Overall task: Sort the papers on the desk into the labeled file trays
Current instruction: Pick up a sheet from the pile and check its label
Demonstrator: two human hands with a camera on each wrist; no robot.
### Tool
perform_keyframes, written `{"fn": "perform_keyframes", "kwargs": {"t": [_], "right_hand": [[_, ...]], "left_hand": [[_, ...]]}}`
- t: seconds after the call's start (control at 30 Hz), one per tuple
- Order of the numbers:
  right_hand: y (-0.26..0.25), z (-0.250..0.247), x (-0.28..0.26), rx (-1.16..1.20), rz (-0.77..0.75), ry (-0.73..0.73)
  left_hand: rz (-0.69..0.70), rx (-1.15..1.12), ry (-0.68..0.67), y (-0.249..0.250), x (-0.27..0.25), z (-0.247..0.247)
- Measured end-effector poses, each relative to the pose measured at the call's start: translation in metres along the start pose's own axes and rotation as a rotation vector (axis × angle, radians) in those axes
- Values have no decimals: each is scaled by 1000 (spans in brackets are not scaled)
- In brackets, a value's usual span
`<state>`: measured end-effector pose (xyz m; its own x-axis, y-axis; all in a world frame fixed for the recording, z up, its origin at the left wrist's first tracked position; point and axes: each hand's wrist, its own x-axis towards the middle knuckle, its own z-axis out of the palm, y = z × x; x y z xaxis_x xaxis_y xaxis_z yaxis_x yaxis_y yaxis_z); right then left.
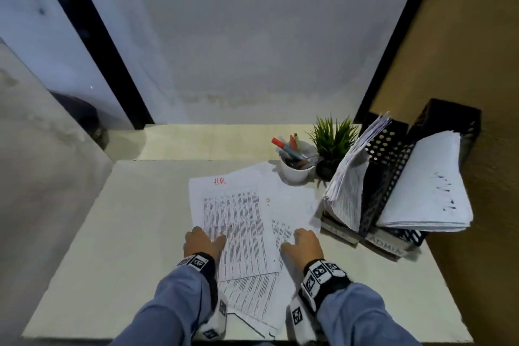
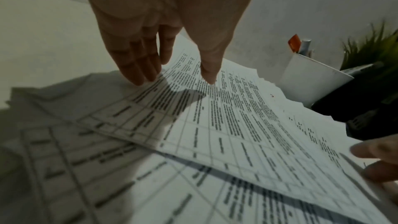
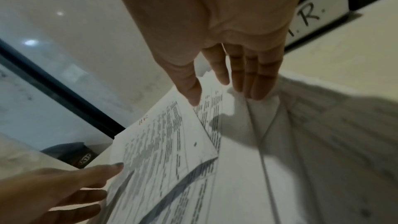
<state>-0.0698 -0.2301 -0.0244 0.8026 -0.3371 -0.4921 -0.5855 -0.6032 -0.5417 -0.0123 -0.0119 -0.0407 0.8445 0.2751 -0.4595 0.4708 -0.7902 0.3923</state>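
Desk (image 1: 134, 233) left of the papers (image 1: 233, 233) lies bare; cup (image 1: 296, 171), plant (image 1: 332, 140) and file trays (image 1: 393, 177) crowd the right.

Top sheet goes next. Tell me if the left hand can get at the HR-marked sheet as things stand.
Probably yes: the left hand already rests on the HR-marked sheet at its left edge, fingers straight, nothing lying on top.

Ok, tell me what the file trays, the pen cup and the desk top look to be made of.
File trays: black perforated sheet, probably metal mesh, though plastic is possible; rows of punched holes show in the walls.
Pen cup: white, smooth and slightly glossy, likely ceramic or plastic.
Desk top: pale, matte, flat surface, apparently laminate or painted board; no grain is visible.
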Motion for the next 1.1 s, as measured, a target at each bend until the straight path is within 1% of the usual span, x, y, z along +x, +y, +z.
{"fn": "perform_keyframes", "kwargs": {"t": [0.1, 0.13, 0.2, 0.27, 0.33, 0.4, 0.43, 0.53, 0.63, 0.73, 0.77, 0.83, 0.87, 0.9, 0.93, 0.97, 1.0, 1.03, 1.07, 1.1], "right_hand": [[-4, 13, -1, 34, 6, 6], [-6, 16, -2, 21, 0, 18], [-9, 20, -4, 17, 5, 15], [-10, 23, -4, 54, 23, -5], [-10, 22, -5, 133, 50, -16], [-9, 18, -2, 239, 80, -18], [-9, 16, 0, 288, 95, -25], [-6, 11, 9, 403, 115, -34], [-6, 9, 19, 568, 148, -60], [-4, 7, 22, 582, 155, -88], [-5, 5, 22, 579, 142, -90], [-4, 6, 24, 609, 167, -109], [-4, 7, 25, 653, 177, -103], [-7, 6, 25, 622, 189, -106], [-11, 4, 22, 596, 227, -115], [-12, 1, 23, 594, 214, -159], [-11, -2, 23, 652, 114, -241], [-8, -5, 26, 695, 47, -273], [-8, -9, 26, 681, 6, -268], [-11, -12, 25, 634, 30, -267]], "left_hand": [[-111, 50, 69, -2, -4, 1], [-141, 21, 90, -4, -3, -1], [-154, -157, 100, -12, 1, -4], [-85, -286, 122, -20, 5, -8], [28, -322, 139, -26, 5, -12], [131, -365, 124, -30, 2, -14], [155, -404, 103, -33, 1, -15], [157, -535, 53, -39, -7, -18], [209, -641, 8, -38, -20, -27], [331, -647, 61, -36, -23, -32], [336, -667, 86, -34, -23, -32], [289, -784, 119, -28, -24, -30], [274, -846, 104, -25, -23, -29], [257, -874, 70, -22, -23, -28], [253, -863, 18, -18, -24, -29], [257, -839, -37, -15, -22, -27], [263, -814, -92, -12, -21, -26], [264, -783, -138, -10, -20, -25], [263, -736, -164, -9, -19, -24], [257, -690, -165, -8, -15, -22]]}}
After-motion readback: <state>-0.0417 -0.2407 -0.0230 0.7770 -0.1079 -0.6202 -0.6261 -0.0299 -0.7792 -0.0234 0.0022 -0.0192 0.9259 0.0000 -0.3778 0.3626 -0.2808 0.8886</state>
